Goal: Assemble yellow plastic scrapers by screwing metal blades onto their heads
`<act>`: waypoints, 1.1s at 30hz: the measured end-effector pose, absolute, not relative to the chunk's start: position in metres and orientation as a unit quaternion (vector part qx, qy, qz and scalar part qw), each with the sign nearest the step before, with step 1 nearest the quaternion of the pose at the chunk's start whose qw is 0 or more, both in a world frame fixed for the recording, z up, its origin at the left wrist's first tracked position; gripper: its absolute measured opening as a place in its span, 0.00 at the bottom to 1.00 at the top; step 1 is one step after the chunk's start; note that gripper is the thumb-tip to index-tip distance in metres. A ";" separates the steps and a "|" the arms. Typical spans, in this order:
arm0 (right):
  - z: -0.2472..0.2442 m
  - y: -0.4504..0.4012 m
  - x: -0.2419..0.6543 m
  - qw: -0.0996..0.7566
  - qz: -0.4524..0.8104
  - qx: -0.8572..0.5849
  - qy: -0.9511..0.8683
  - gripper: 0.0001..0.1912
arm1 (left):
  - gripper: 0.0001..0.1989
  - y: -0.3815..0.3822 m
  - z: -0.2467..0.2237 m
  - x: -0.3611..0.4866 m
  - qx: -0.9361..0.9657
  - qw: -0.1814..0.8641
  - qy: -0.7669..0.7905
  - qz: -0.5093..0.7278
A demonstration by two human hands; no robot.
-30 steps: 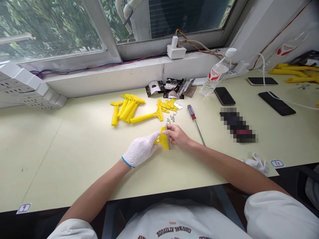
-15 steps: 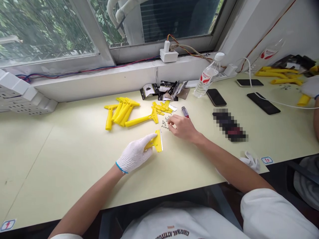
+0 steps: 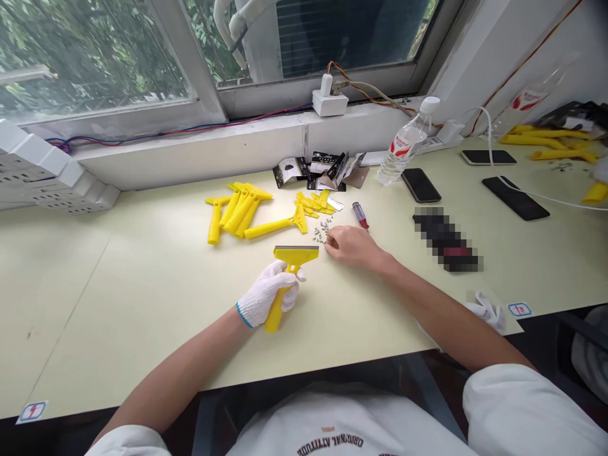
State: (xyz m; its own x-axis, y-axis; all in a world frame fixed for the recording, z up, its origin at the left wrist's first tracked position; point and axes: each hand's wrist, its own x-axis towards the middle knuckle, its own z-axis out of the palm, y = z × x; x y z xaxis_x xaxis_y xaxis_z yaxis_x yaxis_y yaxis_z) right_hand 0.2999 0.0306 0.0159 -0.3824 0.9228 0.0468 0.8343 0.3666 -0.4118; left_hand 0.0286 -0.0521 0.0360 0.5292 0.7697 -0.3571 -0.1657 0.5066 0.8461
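My left hand (image 3: 270, 292), in a white knitted glove with a blue cuff, is wrapped round the handle of a yellow scraper (image 3: 295, 255). The scraper's wide head faces the window, with a dark strip along its far edge. Bare and curled, my right hand (image 3: 354, 247) rests on the table beside a scatter of small screws (image 3: 320, 231). Its fingertips are pressed together, and whatever is between them is hidden. Just beyond it lies a screwdriver (image 3: 360, 215) with a clear and red handle. Yellow plastic pieces (image 3: 311, 204) and a blade (image 3: 335, 204) lie behind the screws.
Several yellow scrapers (image 3: 242, 209) are grouped at the back left, with one (image 3: 270, 228) lying apart. Black printed cards (image 3: 332, 171), a water bottle (image 3: 403, 149) and phones (image 3: 422, 185) stand or lie towards the back. A loose white glove (image 3: 487, 310) is near the front right edge.
My left hand has turned the scraper so its head points away from me and the handle shows. My right hand has curled tighter beside the screws. The whole view has shifted slightly.
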 end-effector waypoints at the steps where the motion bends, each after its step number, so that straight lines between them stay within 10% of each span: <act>1: 0.015 0.031 0.300 0.133 0.161 -0.539 -0.816 0.10 | 0.13 -0.052 0.035 0.029 0.391 0.782 0.379 0.303; 17: 0.027 0.013 0.293 0.356 0.191 -0.361 -0.841 0.07 | 0.14 -0.048 0.028 0.029 0.348 0.796 0.360 0.340; 33: 0.034 0.004 0.276 0.293 0.125 -0.310 -0.896 0.09 | 0.13 -0.050 0.028 0.032 0.380 0.785 0.360 0.333</act>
State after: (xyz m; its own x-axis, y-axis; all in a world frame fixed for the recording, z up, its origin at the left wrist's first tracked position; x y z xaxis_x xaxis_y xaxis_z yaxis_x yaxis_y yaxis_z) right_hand 0.2761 0.0039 0.0341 -0.6361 0.6281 0.4482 0.4813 0.7769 -0.4059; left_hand 0.0315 -0.0501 0.0276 0.5193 0.7958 -0.3116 -0.2496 0.4899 0.8353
